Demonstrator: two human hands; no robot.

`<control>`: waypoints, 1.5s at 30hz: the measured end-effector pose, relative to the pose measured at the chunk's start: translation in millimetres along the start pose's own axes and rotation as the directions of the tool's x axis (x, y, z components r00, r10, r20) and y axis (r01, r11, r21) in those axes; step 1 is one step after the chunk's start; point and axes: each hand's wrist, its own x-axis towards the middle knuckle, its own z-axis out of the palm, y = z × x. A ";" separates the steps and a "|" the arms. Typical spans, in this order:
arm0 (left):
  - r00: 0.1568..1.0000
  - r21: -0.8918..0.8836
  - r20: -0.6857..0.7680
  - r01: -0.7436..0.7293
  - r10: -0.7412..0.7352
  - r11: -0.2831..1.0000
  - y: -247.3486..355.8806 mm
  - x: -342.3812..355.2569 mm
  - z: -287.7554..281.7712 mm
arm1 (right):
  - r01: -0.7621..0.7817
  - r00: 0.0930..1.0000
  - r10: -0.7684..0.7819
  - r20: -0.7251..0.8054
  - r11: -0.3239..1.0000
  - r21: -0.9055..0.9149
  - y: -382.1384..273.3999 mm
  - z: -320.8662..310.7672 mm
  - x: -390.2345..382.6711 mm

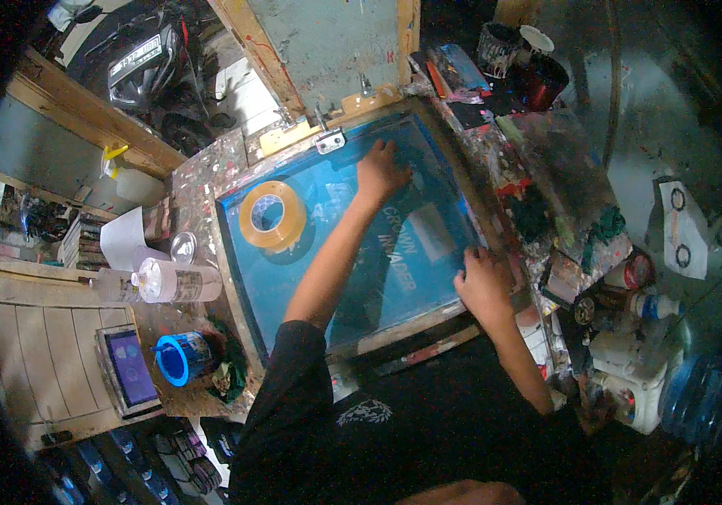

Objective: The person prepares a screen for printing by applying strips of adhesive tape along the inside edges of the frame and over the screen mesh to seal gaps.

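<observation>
A blue screen-printing frame (247, 278) with a wooden border lies flat on a paint-spattered table. My left hand (380, 171) presses flat on the blue mesh near the frame's far edge, fingers spread. My right hand (484, 282) rests on the frame's right edge, fingers curled over the wooden border. A roll of tan packing tape (272, 216) lies on the mesh to the left of my left hand. White lettering shows through the mesh between my hands.
A clear bottle (177, 281) lies left of the frame, near a blue cup (178, 358) and a phone (129, 369). Ink pots (539, 80) stand at the back right, bottles and a big water jug (702, 396) at the right. A second raised frame (327, 46) stands behind.
</observation>
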 end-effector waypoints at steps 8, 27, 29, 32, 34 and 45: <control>0.958 0.194 0.188 -0.251 0.215 0.948 29.3 -42.2 36.0 | 0.239 0.968 -0.250 0.031 0.951 0.193 -0.4 8.5 -25.8; 0.963 0.100 -0.269 0.005 0.022 0.995 -23.6 -96.5 -107.2 | 0.545 0.819 -0.553 -0.150 0.669 0.505 -92.7 -6.5 146.9; 0.933 0.269 -0.352 0.173 -0.071 0.948 -47.3 -127.0 -140.4 | 0.751 0.658 -0.660 -0.363 0.534 0.389 -139.0 17.2 178.3; 0.982 0.395 -0.117 0.186 -0.151 0.900 -66.6 -146.3 -160.5 | 0.873 0.487 -0.752 -0.445 0.437 0.216 -186.5 40.0 207.2; 0.990 0.404 -0.039 0.143 -0.139 0.904 -86.5 -149.9 -161.4 | 0.909 0.414 -0.802 -0.431 0.389 0.148 -202.4 44.7 220.9; 0.895 0.135 0.425 0.084 -0.134 0.987 31.2 -149.2 -273.1 | 0.107 0.502 -0.845 0.184 0.271 0.957 -127.0 -25.4 137.5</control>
